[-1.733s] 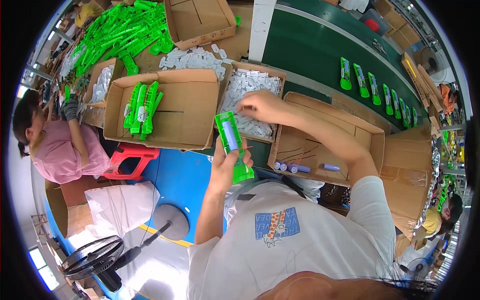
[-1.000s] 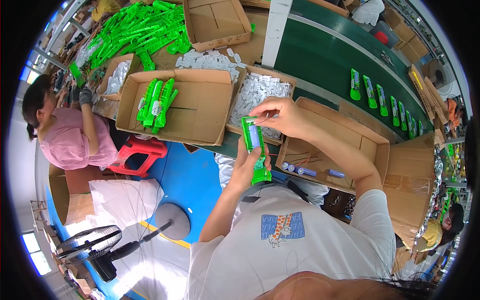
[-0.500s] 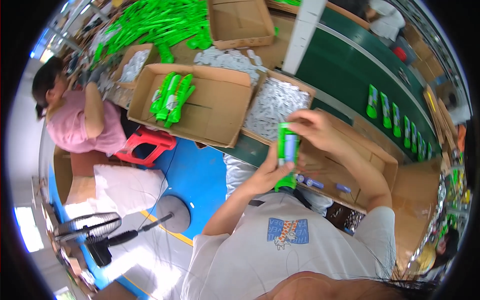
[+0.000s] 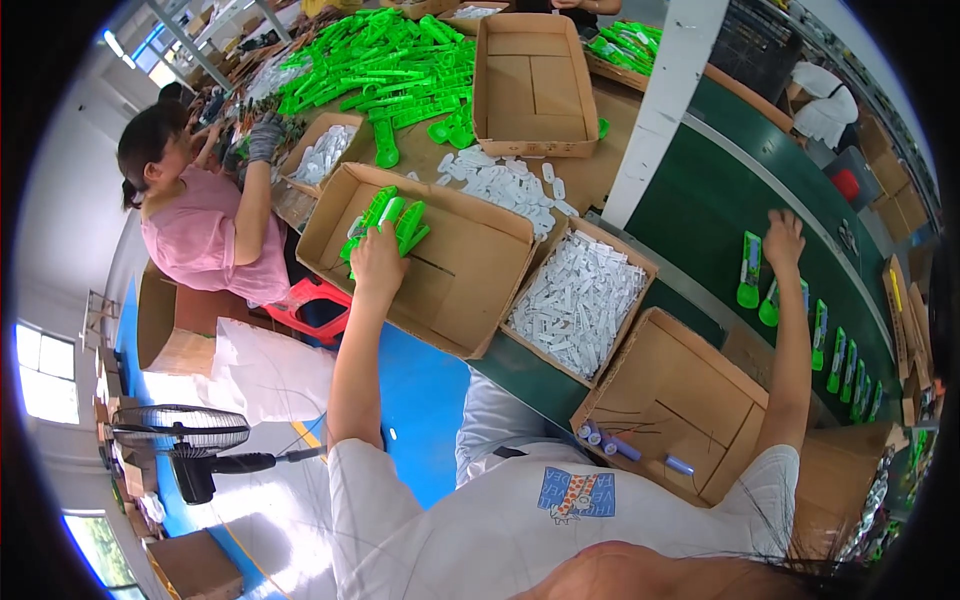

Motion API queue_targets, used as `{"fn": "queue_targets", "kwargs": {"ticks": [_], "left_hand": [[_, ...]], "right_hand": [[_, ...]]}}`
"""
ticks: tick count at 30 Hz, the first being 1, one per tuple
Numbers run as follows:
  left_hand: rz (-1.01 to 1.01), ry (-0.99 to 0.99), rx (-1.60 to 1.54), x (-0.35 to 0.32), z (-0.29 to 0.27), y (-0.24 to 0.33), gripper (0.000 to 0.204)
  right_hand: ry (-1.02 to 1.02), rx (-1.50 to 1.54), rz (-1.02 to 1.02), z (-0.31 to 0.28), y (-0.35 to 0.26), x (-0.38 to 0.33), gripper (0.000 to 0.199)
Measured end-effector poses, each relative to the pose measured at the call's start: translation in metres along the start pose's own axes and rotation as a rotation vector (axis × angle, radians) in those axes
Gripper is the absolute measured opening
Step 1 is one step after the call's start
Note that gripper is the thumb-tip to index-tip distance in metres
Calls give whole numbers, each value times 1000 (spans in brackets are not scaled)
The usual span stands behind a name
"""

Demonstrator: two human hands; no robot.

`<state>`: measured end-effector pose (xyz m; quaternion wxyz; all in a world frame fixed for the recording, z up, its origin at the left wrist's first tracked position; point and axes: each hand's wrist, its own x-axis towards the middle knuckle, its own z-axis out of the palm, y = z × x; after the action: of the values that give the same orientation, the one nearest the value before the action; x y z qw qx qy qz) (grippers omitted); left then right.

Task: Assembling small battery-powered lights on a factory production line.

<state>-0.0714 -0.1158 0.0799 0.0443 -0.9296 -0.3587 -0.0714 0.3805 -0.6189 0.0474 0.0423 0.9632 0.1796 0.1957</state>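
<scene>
In the shallow cardboard box (image 4: 470, 290) at my left, several bright green plastic casings (image 4: 412, 232) lie in a small pile. My left hand (image 4: 378, 262) is over the near side of the pile with its fingers curled onto a casing; the fingertips are partly hidden. Out to the right, my right hand (image 4: 783, 240) reaches over the green conveyor belt (image 4: 690, 190), fingers apart and holding nothing. Just below it, green casings with blue cylinders in them (image 4: 750, 270) form a row along the belt.
A box of small white parts (image 4: 580, 300) stands at centre. Right of it, another box (image 4: 680, 390) holds blue cylindrical cells (image 4: 620, 448) and thin wires. A white post (image 4: 665, 110) rises beside the belt. A person in pink (image 4: 210, 235) works at left, near a fan (image 4: 185, 430).
The green casing that both hands held before my chest is no longer in them. My left hand went left to the box of casings, my right hand out over the belt, whose row looks longer.
</scene>
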Motion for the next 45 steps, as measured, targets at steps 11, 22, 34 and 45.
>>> {"fn": "queue_targets", "kwargs": {"ticks": [11, 22, 34, 45], "left_hand": [[763, 537, -483, -144, -41, 172, 42], [23, -1316, -2048, -204, -94, 202, 46], [-37, -1300, -2152, -190, -49, 189, 50], [78, -861, -1986, -208, -64, 200, 51]], "right_hand": [[-502, 1738, -398, -189, -230, -181, 44], [-476, 1996, -225, -216, -185, -237, 29], [-58, 1059, -1131, -215, -143, -279, 18], [-543, 1471, -146, -258, -177, -275, 7]]}}
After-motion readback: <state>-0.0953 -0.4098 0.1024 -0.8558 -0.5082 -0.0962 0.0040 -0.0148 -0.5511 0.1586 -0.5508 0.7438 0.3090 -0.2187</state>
